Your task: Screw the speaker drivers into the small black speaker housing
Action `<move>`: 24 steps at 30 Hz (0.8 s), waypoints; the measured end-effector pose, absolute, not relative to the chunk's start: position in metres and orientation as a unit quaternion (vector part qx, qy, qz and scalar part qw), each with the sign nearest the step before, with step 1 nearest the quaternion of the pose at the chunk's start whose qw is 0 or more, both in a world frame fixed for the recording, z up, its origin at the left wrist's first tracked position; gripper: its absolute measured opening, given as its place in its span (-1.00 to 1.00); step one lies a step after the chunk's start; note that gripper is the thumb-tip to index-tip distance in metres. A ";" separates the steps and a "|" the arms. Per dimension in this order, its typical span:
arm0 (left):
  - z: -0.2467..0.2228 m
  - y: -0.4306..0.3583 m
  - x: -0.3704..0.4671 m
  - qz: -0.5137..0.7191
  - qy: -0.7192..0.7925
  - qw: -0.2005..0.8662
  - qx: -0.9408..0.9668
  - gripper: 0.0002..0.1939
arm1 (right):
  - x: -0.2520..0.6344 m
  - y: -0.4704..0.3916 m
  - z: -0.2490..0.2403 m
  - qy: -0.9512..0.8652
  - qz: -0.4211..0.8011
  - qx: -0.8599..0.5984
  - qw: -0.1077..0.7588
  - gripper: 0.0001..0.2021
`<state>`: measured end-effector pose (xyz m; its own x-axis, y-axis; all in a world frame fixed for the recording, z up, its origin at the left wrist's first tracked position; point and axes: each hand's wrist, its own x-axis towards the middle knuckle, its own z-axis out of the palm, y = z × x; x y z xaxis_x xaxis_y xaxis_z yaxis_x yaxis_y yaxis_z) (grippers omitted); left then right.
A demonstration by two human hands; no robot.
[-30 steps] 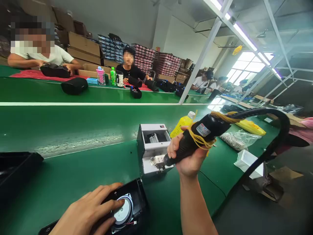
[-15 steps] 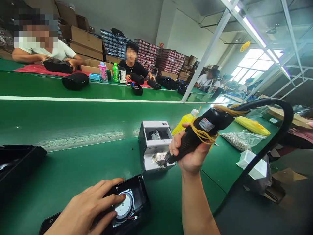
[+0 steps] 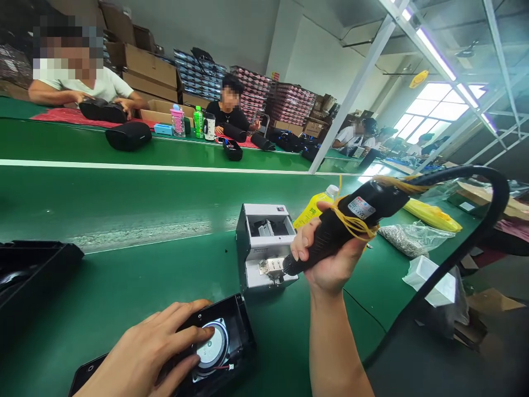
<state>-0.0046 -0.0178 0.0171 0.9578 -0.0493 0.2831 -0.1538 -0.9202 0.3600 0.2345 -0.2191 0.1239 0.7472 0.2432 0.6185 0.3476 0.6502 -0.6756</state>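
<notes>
Right hand (image 3: pixel 330 259) gripping screwdriver (image 3: pixel 343 231), tip at feeder (image 3: pixel 264 248); left hand (image 3: pixel 144 353) flat on speaker (image 3: pixel 212 347). No screws in yet.

We see a printed label on the electric screwdriver (image 3: pixel 351 226), but its text is too small to read. The small lettering on the grey screw feeder (image 3: pixel 264 248) is also illegible to us.

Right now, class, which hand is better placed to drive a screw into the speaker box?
Right. The right hand grips the screwdriver; the left hand presses on the speaker box.

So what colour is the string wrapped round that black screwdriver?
Yellow string, wound round the electric screwdriver; only the head view shows it.
</notes>
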 end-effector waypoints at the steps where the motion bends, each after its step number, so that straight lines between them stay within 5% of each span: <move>1: 0.017 -0.017 -0.005 0.134 -0.058 0.191 0.971 -0.73 | 0.235 -0.219 0.124 -0.356 -0.031 -0.415 0.837 -0.42; 24: 0.022 -0.016 -0.013 0.121 0.003 0.228 0.966 -0.66 | 0.232 -0.226 0.120 -0.373 0.011 -0.429 0.823 -0.36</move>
